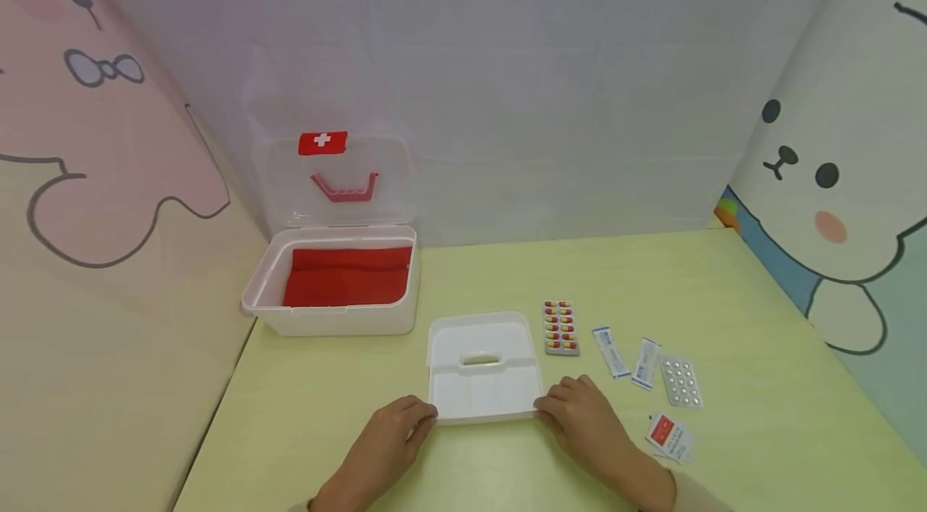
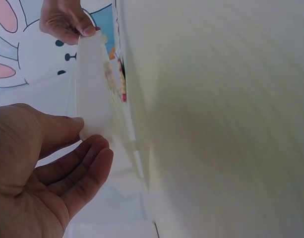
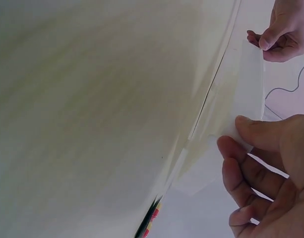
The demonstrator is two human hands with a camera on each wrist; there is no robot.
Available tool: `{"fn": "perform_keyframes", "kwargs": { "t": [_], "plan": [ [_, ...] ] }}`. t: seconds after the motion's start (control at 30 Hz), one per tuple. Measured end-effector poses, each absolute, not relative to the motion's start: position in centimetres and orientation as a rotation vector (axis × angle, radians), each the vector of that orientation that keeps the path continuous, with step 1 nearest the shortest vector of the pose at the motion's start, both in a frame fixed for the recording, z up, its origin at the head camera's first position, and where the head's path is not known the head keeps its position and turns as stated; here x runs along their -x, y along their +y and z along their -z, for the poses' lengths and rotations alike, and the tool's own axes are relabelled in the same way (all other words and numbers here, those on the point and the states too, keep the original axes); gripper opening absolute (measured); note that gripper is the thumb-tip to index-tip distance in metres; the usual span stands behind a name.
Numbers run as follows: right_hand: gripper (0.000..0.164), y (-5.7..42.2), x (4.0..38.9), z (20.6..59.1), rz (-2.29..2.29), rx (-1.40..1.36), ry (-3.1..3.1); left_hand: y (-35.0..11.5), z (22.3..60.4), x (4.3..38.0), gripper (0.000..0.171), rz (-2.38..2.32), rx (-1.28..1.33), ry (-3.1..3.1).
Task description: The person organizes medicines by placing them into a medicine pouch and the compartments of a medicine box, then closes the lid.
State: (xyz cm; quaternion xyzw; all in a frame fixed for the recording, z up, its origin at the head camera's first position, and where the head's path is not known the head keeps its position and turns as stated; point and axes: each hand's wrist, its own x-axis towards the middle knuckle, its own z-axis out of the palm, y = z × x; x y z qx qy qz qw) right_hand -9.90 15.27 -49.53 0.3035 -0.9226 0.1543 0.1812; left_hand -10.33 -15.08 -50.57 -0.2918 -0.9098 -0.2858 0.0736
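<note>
A white plastic tray (image 1: 463, 337) with a slotted handle across its middle is before me in the head view. My left hand (image 1: 389, 439) pinches its near left corner between thumb and fingers. The near right corner is pinched by my right hand (image 1: 588, 430). In the left wrist view the tray's side (image 2: 93, 84) runs from one hand to the other. The right wrist view shows the thumb and forefinger on the tray (image 3: 248, 89), the other fingers curled below. The tray's underside is hidden.
An open white first-aid box (image 1: 348, 320) with red cloth (image 1: 348, 278) inside stands back left, its clear lid (image 1: 391, 174) raised. To the right lie a capsule blister pack (image 1: 561, 328), two narrow sachets (image 1: 611, 351), a round-tablet blister pack (image 1: 681, 381) and red-and-white packets (image 1: 671, 437).
</note>
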Motion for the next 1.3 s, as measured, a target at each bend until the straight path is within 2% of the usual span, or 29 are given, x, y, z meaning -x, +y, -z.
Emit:
{"fn": "perform_keyframes", "kwargs": {
  "t": [0.33,0.43,0.57,0.73,0.83,1.13,1.3],
  "plan": [
    [0.005,15.3,9.7,49.4,-0.478,-0.871,-2.884,-14.8,51.5,10.4,0.007,0.903,0.914,-2.861],
    [0.004,15.2,9.8,49.5,-0.517,-0.879,-2.914,-14.6,51.6,10.7,0.007,0.940,0.832,-2.864],
    [0.012,15.2,9.9,49.6,-0.561,-0.880,-2.955,-14.3,51.7,11.4,0.005,0.962,0.647,-2.855],
    [0.015,15.4,10.1,49.6,-0.604,-0.880,-2.973,-13.9,52.1,12.2,0.039,0.918,0.475,-2.892],
    [0.014,15.4,10.2,49.6,-0.617,-0.897,-2.960,-13.6,52.2,12.5,0.051,0.925,0.440,-2.949],
    [0.012,15.6,10.5,50.0,-0.630,-0.900,-2.970,-13.4,52.2,12.9,0.052,0.994,0.434,-3.010],
    [0.014,15.8,10.5,49.1,-0.668,-0.791,-3.026,-13.4,52.1,12.9,0.051,0.998,0.436,-3.004]
  ]
}}
